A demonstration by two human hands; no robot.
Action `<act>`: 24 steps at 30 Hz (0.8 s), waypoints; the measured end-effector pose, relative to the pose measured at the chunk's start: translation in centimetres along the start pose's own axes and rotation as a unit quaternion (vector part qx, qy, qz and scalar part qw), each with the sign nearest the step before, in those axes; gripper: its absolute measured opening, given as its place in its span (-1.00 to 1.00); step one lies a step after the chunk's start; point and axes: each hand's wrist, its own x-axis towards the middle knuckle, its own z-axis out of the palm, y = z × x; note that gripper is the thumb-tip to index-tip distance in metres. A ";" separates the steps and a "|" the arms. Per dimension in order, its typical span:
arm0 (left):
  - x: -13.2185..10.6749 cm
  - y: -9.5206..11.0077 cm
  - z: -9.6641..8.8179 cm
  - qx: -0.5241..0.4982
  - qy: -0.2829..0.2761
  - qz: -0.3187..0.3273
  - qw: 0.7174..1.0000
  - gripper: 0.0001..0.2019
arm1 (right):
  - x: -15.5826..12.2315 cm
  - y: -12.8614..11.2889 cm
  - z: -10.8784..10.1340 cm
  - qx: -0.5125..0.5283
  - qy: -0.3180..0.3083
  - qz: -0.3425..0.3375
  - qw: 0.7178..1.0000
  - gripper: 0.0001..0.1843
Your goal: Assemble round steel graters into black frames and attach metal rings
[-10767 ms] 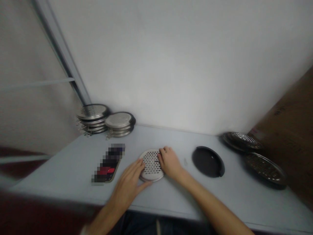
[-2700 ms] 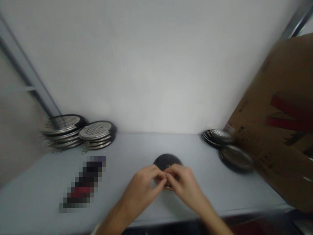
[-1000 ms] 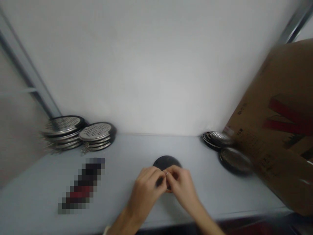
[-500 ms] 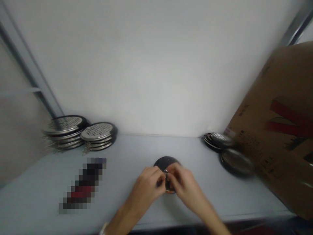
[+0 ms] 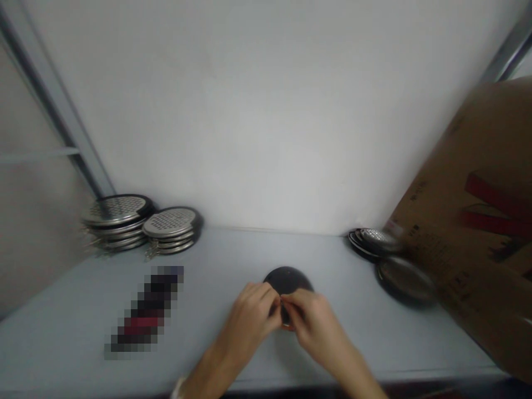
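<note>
A round dark disc [image 5: 288,279] lies on the pale table [image 5: 216,277] in front of me. My left hand [image 5: 251,318] and my right hand [image 5: 312,323] meet over its near edge, fingers pinched together. Between the fingertips there is a small metal piece that I cannot make out. Both hands cover the disc's near half.
Two stacks of perforated metal discs [image 5: 117,220] [image 5: 171,229] stand at the back left. A pixelated flat object [image 5: 145,313] lies left of my hands. More discs [image 5: 369,239] [image 5: 405,280] rest at the right beside a cardboard box [image 5: 477,221].
My hands have stayed pinched together over the dark disc, shifting only slightly. Much earlier they held a perforated metal disc, with the dark disc lying apart to the right.
</note>
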 end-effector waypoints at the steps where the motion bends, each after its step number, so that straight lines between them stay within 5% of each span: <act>1: 0.0 0.0 0.1 0.005 0.005 0.000 1.000 -0.81 | 0.0 -0.1 -0.1 0.006 -0.002 0.001 1.000 -0.72; 11: 0.2 0.1 0.3 -0.096 -0.006 -0.100 0.990 -0.84 | 0.4 0.3 0.1 0.231 -0.012 0.087 0.969 -0.72; 16: 0.5 0.1 0.2 -0.175 0.033 -0.127 0.976 -0.86 | 0.4 0.3 0.1 0.267 -0.009 0.084 0.960 -0.72; 19: 0.7 0.0 0.2 -0.296 0.069 -0.162 0.939 -0.91 | 0.4 0.3 0.1 0.283 -0.004 0.071 0.956 -0.70; 24: 0.9 -0.2 -0.6 -0.504 -0.017 -0.203 0.839 -0.83 | 0.4 0.4 -0.1 0.311 0.020 0.068 0.948 -0.66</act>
